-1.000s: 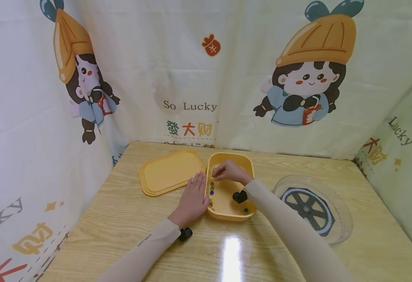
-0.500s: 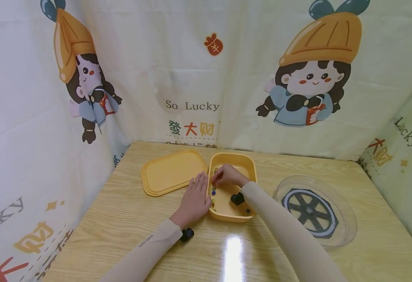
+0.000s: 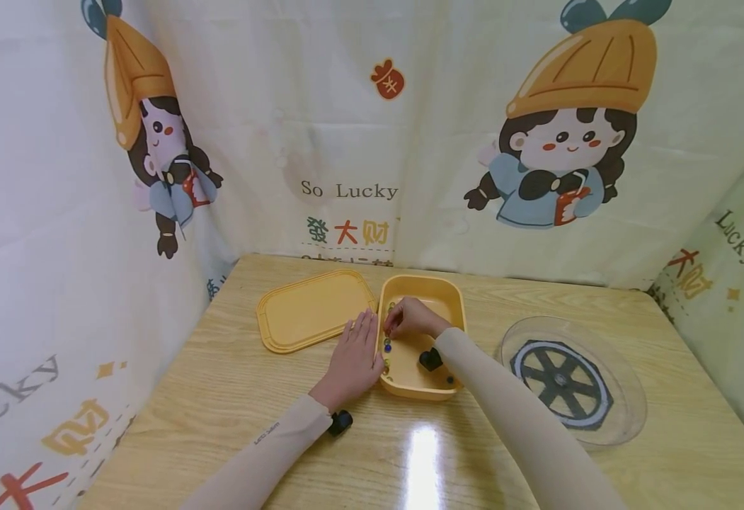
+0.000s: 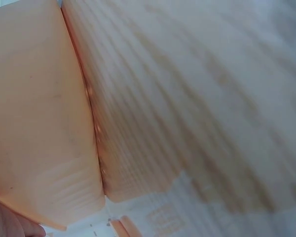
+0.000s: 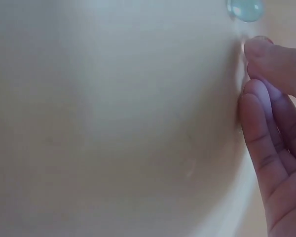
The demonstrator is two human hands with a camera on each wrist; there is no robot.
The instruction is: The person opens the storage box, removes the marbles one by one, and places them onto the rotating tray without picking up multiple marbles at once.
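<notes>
A yellow plastic box [image 3: 410, 386] stands open on the table, with a row of glass marbles along its inner left wall, among them a blue marble [image 3: 387, 348]. My right hand [image 3: 413, 317] reaches inside and pinches a reddish marble, mostly hidden by the fingertips. In the right wrist view, thumb and fingers of the right hand [image 5: 278, 113] meet close to the wall, and a pale green marble [image 5: 246, 9] lies just beyond. My left hand [image 3: 349, 361] rests with straight fingers along the outside of the box's left wall.
The yellow lid [image 3: 314, 312] lies flat left of the box. A round transparent dish [image 3: 626, 397] with a black spoked pattern is at the right. A small dark ball [image 3: 450, 380] sits in the box's near right corner. Printed curtains [image 3: 435, 142] enclose the table's back and sides.
My right hand has moved a little toward me along the row of marbles, from the far part to the reddish one. My left hand has stayed against the box.
</notes>
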